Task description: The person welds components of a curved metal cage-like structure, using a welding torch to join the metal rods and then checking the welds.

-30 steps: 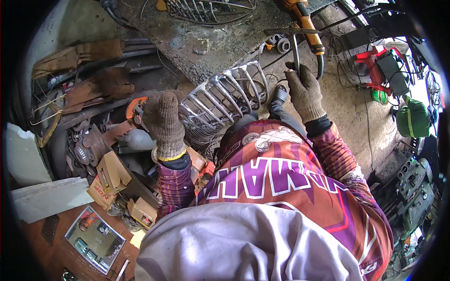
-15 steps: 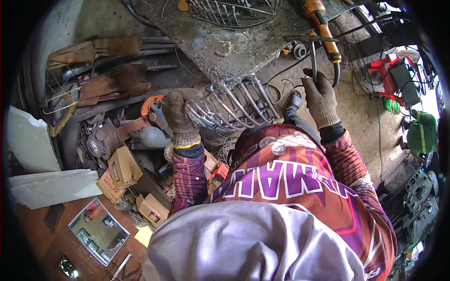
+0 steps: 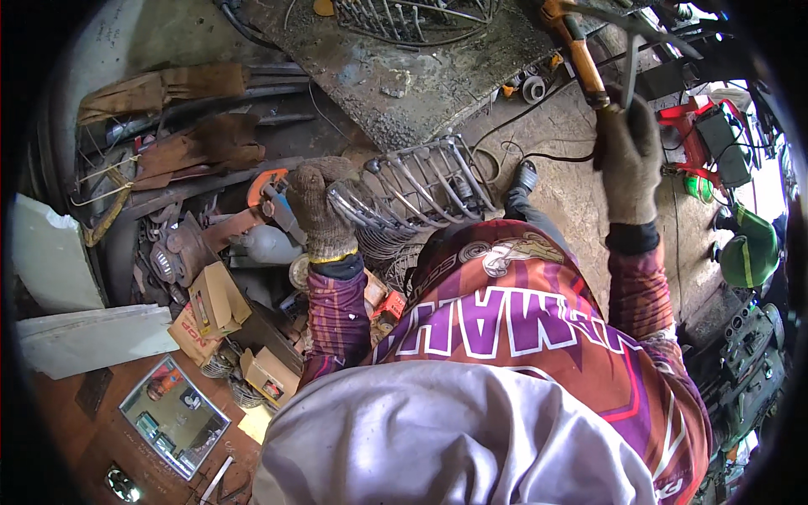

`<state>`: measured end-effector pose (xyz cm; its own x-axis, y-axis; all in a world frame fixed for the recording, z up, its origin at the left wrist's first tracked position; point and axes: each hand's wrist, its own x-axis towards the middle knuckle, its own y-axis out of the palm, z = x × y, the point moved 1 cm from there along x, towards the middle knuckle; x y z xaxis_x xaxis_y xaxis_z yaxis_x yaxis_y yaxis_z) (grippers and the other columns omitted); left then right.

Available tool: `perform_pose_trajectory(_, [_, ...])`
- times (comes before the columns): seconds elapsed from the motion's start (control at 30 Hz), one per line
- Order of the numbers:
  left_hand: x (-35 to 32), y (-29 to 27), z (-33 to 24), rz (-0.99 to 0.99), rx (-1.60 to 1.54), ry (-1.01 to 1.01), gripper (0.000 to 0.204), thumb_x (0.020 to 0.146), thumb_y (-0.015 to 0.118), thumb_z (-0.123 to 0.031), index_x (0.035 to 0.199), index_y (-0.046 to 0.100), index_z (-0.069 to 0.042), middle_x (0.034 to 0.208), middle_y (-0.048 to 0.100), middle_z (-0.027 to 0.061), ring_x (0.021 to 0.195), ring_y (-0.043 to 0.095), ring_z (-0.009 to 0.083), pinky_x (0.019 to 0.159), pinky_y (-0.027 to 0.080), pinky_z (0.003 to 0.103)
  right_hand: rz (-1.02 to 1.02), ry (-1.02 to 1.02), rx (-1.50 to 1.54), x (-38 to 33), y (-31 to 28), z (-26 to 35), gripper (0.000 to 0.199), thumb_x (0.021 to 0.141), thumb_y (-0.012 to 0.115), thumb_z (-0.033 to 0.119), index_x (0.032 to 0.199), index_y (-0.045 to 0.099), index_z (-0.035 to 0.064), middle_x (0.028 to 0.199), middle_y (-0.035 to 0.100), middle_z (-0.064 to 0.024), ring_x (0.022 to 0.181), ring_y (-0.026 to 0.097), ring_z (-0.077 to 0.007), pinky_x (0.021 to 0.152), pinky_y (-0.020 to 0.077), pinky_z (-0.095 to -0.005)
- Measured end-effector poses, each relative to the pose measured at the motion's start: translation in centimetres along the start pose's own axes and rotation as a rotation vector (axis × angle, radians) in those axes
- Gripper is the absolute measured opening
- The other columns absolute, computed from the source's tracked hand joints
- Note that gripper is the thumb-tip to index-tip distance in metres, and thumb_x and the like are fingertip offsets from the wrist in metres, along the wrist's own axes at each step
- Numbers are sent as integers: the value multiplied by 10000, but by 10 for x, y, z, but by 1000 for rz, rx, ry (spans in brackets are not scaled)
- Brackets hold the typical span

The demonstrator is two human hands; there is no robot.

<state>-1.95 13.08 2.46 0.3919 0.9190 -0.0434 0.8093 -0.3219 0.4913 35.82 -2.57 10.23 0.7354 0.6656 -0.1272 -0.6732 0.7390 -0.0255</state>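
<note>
My gloved left hand (image 3: pixel 318 206) grips the rim of a curved wire cage (image 3: pixel 418 183) of bent steel rods, held in front of my body above the ground. High at the right, my gloved right hand (image 3: pixel 627 156) is closed around the lower end of an orange-handled welding holder (image 3: pixel 579 52), whose black cable (image 3: pixel 539 156) runs down across the concrete floor. My purple and orange sleeves come in from below.
A dirty steel worktable (image 3: pixel 404 80) stands ahead with another wire frame (image 3: pixel 412 17) on it. Scrap metal, leather gloves (image 3: pixel 168 118), cardboard boxes (image 3: pixel 215 303) and a mirror (image 3: pixel 172 417) crowd the left. A red machine (image 3: pixel 703 135) and green helmets (image 3: pixel 749 252) stand at the right.
My right hand has risen and moved right, taking hold of the orange-handled holder. My left hand has stayed on the wire cage, which has shifted slightly right with it.
</note>
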Motion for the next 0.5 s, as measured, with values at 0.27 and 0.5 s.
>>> perform_pose_trajectory(0.27, [2,6,3,-221,891,306,131,906,615,-151,897,613,-20,856,644,130,726,627,262,656,497,368,-32,-73,-509,128,-45,-6,375,933,593,362,1110,654,37,817,597,-8,649,549,-81,573,451,-246])
perform_pose_trajectory(0.5, [2,52,2,-260,1036,283,233,915,624,-248,805,644,-44,775,658,50,714,631,167,624,488,345,105,-1,-707,161,-13,26,245,936,534,178,1093,615,8,748,642,-43,620,612,-186,553,501,-321])
